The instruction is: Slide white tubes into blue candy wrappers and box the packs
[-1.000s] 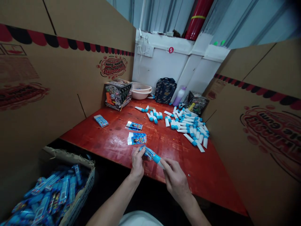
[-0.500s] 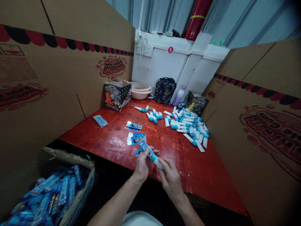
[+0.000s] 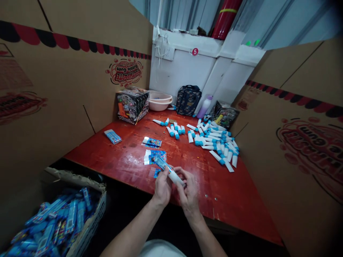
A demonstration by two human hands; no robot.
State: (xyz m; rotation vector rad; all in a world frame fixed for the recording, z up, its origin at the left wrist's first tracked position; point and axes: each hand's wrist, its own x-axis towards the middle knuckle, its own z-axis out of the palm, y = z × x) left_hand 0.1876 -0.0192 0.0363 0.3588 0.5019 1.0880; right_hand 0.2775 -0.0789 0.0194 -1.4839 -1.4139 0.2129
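Holding a white tube [image 3: 177,177] between them, the left hand [image 3: 163,189] and right hand [image 3: 189,192] are above the near edge of the red table [image 3: 230,196] in the head view. A blue printed wrapper [image 3: 161,163] covers the tube's far end, tilted away from that edge. The left thumb presses on top of the tube near the wrapper; the fingers beneath are partly hidden. The right thumb and fingers are clamped about its near end.

Three flat wrapper groups lie on the table beyond the left hand: one at mid-table [image 3: 152,142], one nearer [image 3: 154,156], and one [image 3: 157,173] partly covered by the hand. A pack stack [image 3: 113,136] lies toward the table's left edge; loose white tubes with blue caps [image 3: 214,139] are heaped on its right side. Below the table's left edge, a carton [image 3: 99,205] contains filled blue packs [image 3: 72,216].

Markings: left of the table, a cardboard panel [image 3: 72,82] reads "TOOTHPASTE Bubble Gum", printed upside down. Right of the table, another panel [image 3: 268,142] bears the same style of print, inverted and blurred, with "Gum" legible. Behind the table, a red disc [image 3: 195,52] shows "5". Lettering on the wrappers is too small to read.
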